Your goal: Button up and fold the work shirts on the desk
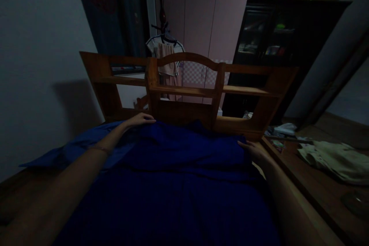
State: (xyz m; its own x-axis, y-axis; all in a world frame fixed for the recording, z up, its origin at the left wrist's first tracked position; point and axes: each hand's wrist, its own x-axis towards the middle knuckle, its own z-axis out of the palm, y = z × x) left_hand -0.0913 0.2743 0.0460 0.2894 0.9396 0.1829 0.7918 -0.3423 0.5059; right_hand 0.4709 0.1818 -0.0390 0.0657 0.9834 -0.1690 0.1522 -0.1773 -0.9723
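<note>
A large dark blue cloth [184, 184] spreads out in front of me, with soft folds running across its far part. My left hand [138, 119] is closed on its far left corner area, fingers pinched at the edge. At the far right edge, my right hand [254, 150] pinches the same cloth between thumb and fingers. A lighter blue cloth [89, 140] lies beneath and to the left, partly under my left forearm. The dim light hides the fine detail of the fabric, so I cannot tell whether it is a garment or a sheet.
A wooden headboard with shelves [184, 91] stands just beyond the cloth. To the right, a wooden surface [311, 177] bears a pale folded cloth [337, 159] and a glass-like dish [357, 201]. Behind are a pink wardrobe [198, 23], a dark cabinet [305, 34] and hanging clothes [166, 55].
</note>
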